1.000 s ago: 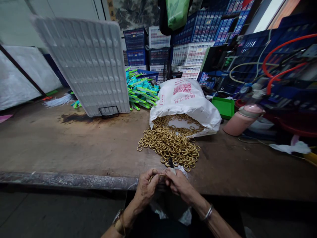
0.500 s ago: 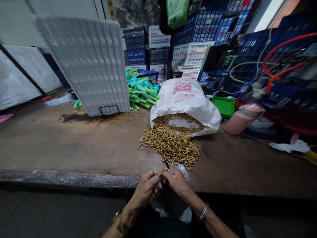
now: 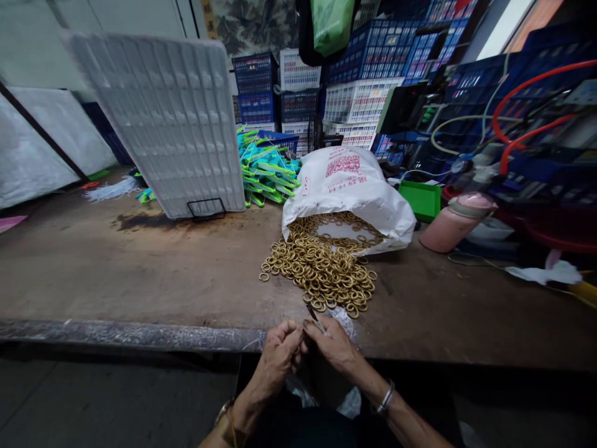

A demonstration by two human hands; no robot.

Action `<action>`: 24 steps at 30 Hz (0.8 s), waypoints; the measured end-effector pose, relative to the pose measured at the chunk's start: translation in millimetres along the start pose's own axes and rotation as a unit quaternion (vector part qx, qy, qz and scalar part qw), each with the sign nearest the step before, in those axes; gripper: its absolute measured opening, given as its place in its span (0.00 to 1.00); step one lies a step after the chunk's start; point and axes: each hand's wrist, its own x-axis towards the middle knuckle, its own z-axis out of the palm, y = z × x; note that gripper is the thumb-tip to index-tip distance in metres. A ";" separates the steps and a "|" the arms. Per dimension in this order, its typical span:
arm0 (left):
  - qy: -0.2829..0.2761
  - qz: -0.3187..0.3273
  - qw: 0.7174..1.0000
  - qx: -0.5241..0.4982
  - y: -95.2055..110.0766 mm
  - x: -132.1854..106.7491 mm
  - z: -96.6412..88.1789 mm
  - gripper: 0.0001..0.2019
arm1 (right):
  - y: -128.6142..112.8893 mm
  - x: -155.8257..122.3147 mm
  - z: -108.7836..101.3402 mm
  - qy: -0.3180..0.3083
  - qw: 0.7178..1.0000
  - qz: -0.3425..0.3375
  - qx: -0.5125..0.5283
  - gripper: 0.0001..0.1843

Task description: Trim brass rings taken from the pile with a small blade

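My left hand (image 3: 278,353) and my right hand (image 3: 332,346) meet at the near edge of the wooden table (image 3: 140,274), fingers curled and touching each other. A thin dark tool (image 3: 315,316) sticks up from my right hand's pinch. What my left hand pinches is hidden by its fingers. Just beyond them lies a heap of brass rings (image 3: 324,274), spilling from a white printed bag (image 3: 349,186) lying on its side.
A white moulded tray (image 3: 163,118) leans upright at the back left. Green and blue plastic pieces (image 3: 265,171) lie behind it. Stacked blue and white crates (image 3: 326,81) line the back. A green bin (image 3: 422,200), pink flask (image 3: 454,225) and red hoses (image 3: 527,118) stand right.
The hands shifted slightly; a ring visible between the fingers one second ago is now hidden, and the tool in the right hand tilted left.
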 end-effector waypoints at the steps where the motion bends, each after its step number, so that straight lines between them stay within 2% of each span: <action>1: 0.001 -0.001 1.000 -0.005 -0.7 -0.3 0.4 0.17 | 1.3 0.5 -0.1 -0.005 1.000 0.004 0.006 0.16; 4: 0.013 -0.010 1.000 -0.015 -3.1 -0.4 1.2 0.16 | 8.2 1.3 -0.8 0.029 0.999 0.016 -0.023 0.16; 7: 0.025 -0.014 1.000 -0.011 -4.2 0.2 1.0 0.16 | 16.4 -1.5 -2.1 0.069 0.990 0.004 -0.124 0.13; 10: 0.025 -0.013 1.000 -0.009 -2.7 0.4 0.9 0.15 | 22.4 -7.1 -2.4 0.021 0.972 -0.039 -0.230 0.08; 13: 0.026 -0.006 1.000 -0.006 -0.7 0.7 1.5 0.12 | 26.0 -10.9 -0.8 -0.005 0.949 -0.065 -0.310 0.11; 18: 0.027 0.009 0.999 0.018 -1.7 3.2 1.8 0.11 | 29.0 -11.7 4.2 0.013 0.919 -0.058 -0.389 0.12; 22: 0.028 -0.031 0.999 -0.007 1.9 -6.3 3.3 0.11 | 29.5 -8.9 1.1 0.034 0.903 -0.048 -0.427 0.12; 24: -0.011 -0.058 0.998 -0.026 4.1 -18.4 3.9 0.12 | 30.5 -5.2 -6.2 0.062 0.895 -0.025 -0.441 0.11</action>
